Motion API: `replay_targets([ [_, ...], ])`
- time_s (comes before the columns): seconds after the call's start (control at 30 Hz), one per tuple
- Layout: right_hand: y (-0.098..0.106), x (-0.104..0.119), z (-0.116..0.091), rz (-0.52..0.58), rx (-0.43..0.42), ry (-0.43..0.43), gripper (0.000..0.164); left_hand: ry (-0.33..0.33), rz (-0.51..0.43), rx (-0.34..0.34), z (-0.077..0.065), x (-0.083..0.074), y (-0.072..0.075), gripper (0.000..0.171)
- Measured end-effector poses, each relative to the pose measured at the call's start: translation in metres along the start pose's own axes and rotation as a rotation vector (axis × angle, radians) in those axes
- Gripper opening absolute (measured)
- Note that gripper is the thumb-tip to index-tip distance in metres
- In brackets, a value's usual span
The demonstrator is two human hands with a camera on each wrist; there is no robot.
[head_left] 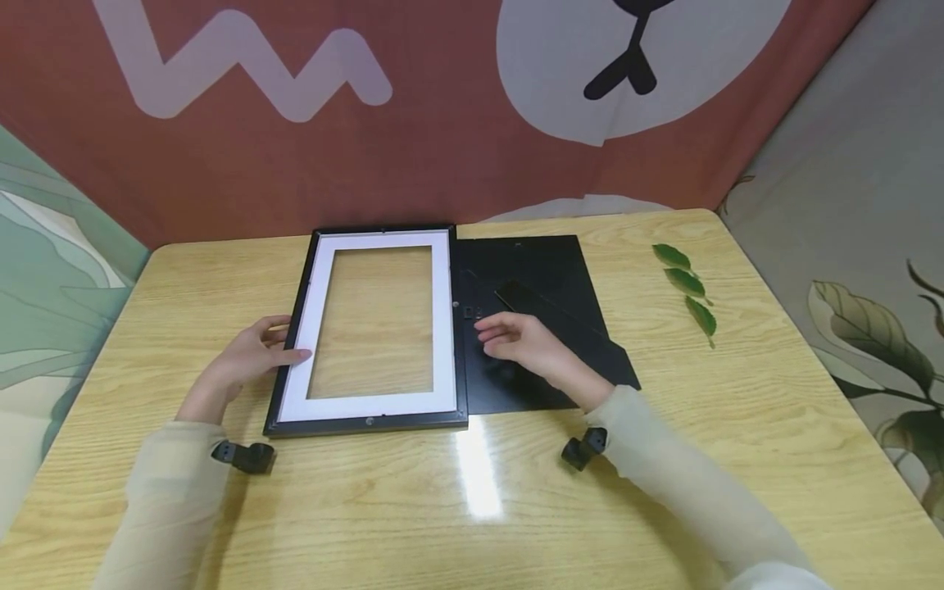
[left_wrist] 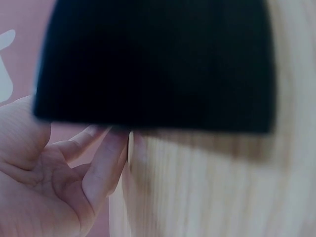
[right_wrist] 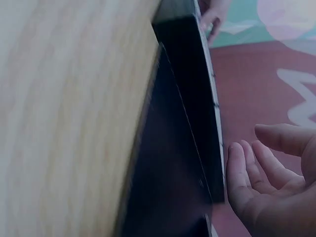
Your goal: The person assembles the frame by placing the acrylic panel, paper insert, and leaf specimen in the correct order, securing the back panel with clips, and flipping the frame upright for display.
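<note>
Picture frame point(head_left: 324, 427), rectangular and black-edged with a white mat point(head_left: 383, 404) inside, lies on the yellowish wood-grain table point(head_left: 354, 516), its left side pinched between the thumb and fingers of the left hand point(head_left: 247, 356). Fingers loosely bent and holding nothing, the right hand point(head_left: 527, 344) hovers over a flat black backing panel point(head_left: 534, 262) at the frame's right edge, with three green leaves point(head_left: 686, 282) farther right.

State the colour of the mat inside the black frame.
The mat is white; the head view shows it best.
</note>
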State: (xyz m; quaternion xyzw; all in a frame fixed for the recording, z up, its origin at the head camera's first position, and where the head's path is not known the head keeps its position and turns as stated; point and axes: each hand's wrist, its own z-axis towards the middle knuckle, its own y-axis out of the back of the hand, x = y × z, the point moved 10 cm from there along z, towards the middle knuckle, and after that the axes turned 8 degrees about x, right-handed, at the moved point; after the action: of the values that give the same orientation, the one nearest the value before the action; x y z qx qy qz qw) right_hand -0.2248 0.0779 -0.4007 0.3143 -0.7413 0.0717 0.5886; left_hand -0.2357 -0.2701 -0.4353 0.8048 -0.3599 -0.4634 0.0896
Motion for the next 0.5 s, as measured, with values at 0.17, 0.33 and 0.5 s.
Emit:
replay_targets([
  [0.17,0.029,-0.005,-0.010,-0.009,-0.033,-0.031,0.040,0.007,0.002,0.001,0.000,0.002,0.001,0.097],
  [0.33,0.066,-0.012,-0.024,-0.020,-0.076,-0.033,0.042,0.010,0.001,0.006,0.001,0.003,0.001,0.097],
  [0.5,0.106,-0.023,-0.043,-0.034,-0.137,-0.059,0.044,0.002,0.006,0.024,0.000,0.002,0.001,0.099],
])
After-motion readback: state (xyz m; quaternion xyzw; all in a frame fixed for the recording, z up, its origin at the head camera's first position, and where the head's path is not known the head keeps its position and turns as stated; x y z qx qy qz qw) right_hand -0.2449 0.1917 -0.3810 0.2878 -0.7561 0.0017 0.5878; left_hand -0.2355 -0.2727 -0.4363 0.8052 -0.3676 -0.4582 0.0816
